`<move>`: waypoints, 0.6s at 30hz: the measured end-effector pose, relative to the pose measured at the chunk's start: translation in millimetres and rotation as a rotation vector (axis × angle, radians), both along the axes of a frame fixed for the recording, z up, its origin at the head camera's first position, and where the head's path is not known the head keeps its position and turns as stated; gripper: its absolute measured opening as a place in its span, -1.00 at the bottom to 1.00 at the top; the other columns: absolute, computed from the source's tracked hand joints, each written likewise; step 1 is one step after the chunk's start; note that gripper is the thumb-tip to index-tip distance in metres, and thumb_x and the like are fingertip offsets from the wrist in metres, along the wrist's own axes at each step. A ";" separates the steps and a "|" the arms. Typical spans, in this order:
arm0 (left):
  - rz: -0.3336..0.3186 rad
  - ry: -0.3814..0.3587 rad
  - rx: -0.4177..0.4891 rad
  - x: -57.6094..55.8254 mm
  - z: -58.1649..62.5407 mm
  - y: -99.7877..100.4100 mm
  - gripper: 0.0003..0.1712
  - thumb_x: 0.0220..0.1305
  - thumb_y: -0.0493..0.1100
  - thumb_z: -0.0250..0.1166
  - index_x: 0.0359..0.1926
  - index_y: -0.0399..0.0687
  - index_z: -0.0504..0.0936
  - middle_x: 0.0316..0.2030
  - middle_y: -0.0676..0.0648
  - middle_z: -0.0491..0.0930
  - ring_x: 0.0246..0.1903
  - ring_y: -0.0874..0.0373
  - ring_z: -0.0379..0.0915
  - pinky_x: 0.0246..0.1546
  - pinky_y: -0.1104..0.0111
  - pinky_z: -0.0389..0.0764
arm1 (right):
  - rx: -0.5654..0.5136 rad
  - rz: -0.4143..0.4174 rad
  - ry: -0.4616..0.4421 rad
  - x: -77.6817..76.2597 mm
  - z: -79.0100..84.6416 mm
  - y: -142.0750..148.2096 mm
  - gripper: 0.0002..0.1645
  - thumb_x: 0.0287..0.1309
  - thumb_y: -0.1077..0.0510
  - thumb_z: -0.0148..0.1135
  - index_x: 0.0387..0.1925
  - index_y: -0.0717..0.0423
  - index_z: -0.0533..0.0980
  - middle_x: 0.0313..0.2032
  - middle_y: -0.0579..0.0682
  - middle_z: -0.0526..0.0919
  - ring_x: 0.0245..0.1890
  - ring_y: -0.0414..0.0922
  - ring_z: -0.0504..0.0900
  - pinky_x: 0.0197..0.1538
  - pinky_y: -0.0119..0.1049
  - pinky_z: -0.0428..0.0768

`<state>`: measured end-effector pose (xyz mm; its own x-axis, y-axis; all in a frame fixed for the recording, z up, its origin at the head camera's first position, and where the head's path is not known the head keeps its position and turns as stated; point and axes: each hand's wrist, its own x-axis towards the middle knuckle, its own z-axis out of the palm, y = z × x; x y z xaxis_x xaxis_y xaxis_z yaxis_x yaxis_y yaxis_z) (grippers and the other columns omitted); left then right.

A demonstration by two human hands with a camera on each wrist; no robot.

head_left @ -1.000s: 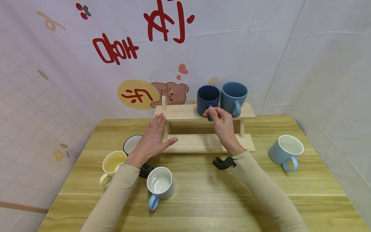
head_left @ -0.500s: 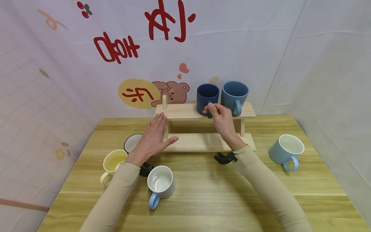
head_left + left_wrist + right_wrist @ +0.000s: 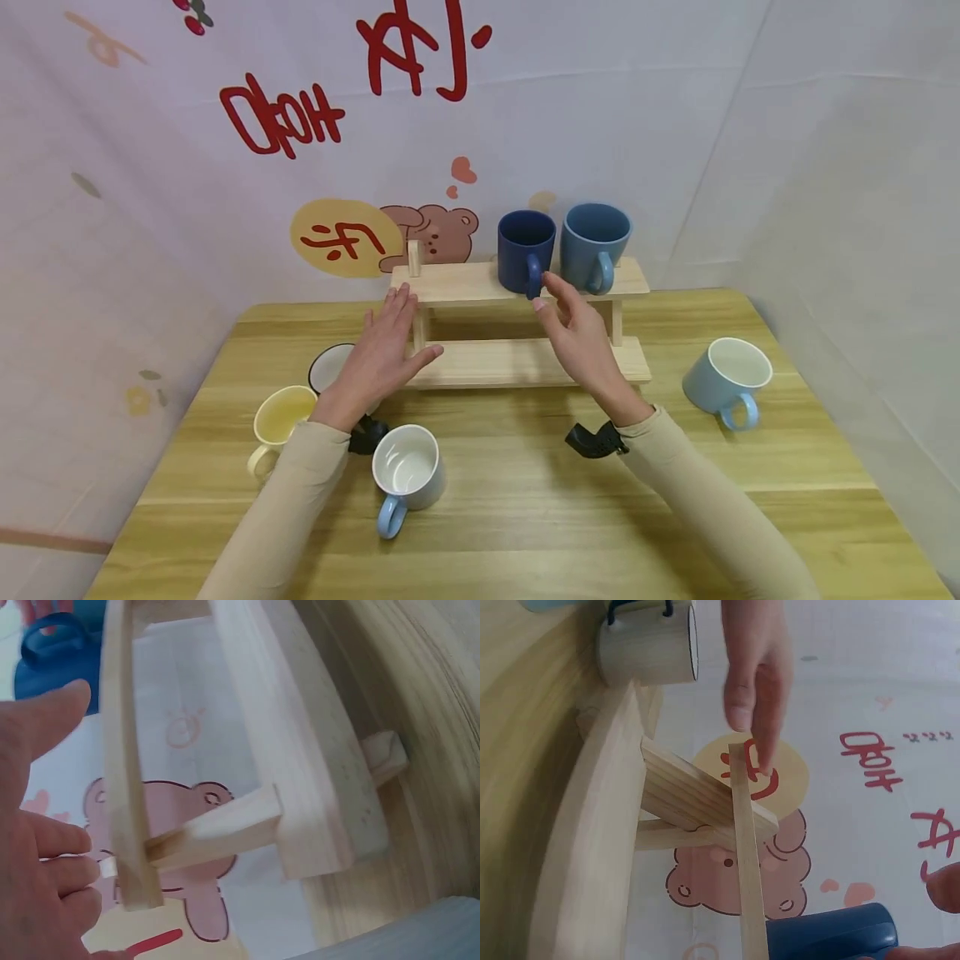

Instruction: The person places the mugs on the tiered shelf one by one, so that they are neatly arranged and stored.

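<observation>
There, our right hand [image 3: 587, 343], fingers apart, released the dark-blue cylindrical mug [image 3: 519, 254], apparently settled upright atop the pale two-tier wooden shelf [image 3: 459, 283]; our straight-fingered left hand [image 3: 375, 350] lay at its left end.

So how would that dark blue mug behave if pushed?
The dark blue mug stands upright, so would probably slide, not roll. Drawn forward, it might fall: its handle is near the front edge of the upper shelf. Pushed right, it could knock the lighter blue mug.
</observation>
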<state>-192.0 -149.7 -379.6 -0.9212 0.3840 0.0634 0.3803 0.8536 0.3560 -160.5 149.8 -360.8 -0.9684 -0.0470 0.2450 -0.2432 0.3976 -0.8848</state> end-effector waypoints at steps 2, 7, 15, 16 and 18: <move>0.001 0.023 0.012 4.4 3.5 -2.4 0.11 0.41 0.23 0.31 0.62 -0.31 -0.03 0.65 -0.22 -0.22 0.63 -0.11 -0.42 0.54 -0.20 -0.29 | 0.036 0.015 0.032 9.8 -1.5 2.1 -0.30 0.56 -0.12 0.07 0.54 0.10 0.28 0.49 0.08 0.35 0.48 0.09 0.32 0.47 0.09 0.32; 0.003 0.080 0.052 19.5 18.5 -10.1 0.05 0.42 0.18 0.32 0.61 -0.30 0.04 0.63 -0.25 -0.10 0.62 -0.18 -0.34 0.53 -0.22 -0.23 | 0.155 0.053 0.147 33.7 -10.1 9.5 -0.36 0.55 -0.05 0.11 0.48 0.17 0.36 0.46 0.08 0.40 0.47 0.06 0.34 0.44 0.14 0.33; -0.031 0.212 0.112 55.9 27.1 -24.9 -0.06 0.43 0.09 0.34 0.58 -0.30 0.16 0.57 -0.26 0.14 0.59 -0.21 -0.10 0.56 -0.08 -0.12 | 0.482 0.073 0.313 55.0 -47.6 35.8 -0.37 0.46 0.02 0.24 0.38 0.31 0.44 0.41 0.22 0.44 0.45 0.22 0.34 0.40 0.24 0.32; -0.037 0.231 0.123 61.3 26.0 -27.0 -0.08 0.42 0.07 0.35 0.56 -0.31 0.18 0.55 -0.27 0.18 0.57 -0.22 -0.05 0.56 -0.07 -0.07 | 0.521 0.076 0.324 55.9 -52.2 40.4 -0.35 0.44 0.01 0.26 0.38 0.33 0.44 0.41 0.24 0.44 0.45 0.24 0.34 0.40 0.25 0.32; -0.041 0.265 0.147 72.5 22.9 -31.4 -0.11 0.39 0.03 0.39 0.54 -0.30 0.24 0.51 -0.28 0.26 0.53 -0.23 0.08 0.52 -0.10 0.07 | 0.591 0.087 0.324 58.0 -59.7 49.7 -0.31 0.42 -0.01 0.29 0.38 0.35 0.42 0.41 0.26 0.43 0.45 0.28 0.32 0.41 0.25 0.30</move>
